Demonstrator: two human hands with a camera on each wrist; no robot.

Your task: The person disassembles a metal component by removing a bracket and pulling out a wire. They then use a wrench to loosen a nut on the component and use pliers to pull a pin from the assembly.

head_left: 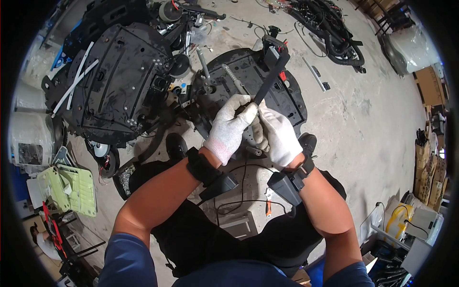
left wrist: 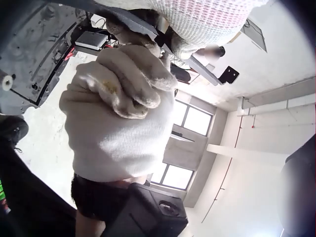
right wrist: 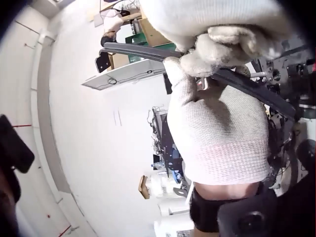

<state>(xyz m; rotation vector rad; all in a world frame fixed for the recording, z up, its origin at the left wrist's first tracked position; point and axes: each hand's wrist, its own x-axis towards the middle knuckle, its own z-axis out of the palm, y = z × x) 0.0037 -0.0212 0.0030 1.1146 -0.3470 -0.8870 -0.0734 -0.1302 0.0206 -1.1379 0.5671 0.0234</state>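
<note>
Beyond the hands, a round panel (head_left: 294, 98) lies on the floor (head_left: 363, 124), a spring rod (head_left: 233, 76) on it. Past the panel's left edge, a larger panel (head_left: 119, 71) carries two crossed white strips (head_left: 76, 83) near its left edge. An orange-handled tool (head_left: 268, 203) and cables (head_left: 243, 189) lie between the legs. A dark container (head_left: 125, 182) beside the left leg holds small shiny pieces, too small to name. Left hand (head_left: 227, 129) and right hand (head_left: 280, 138) both pinch the black strip (head_left: 271, 79), which juts out on both sides of their grip, its far part above the round panel.
</note>
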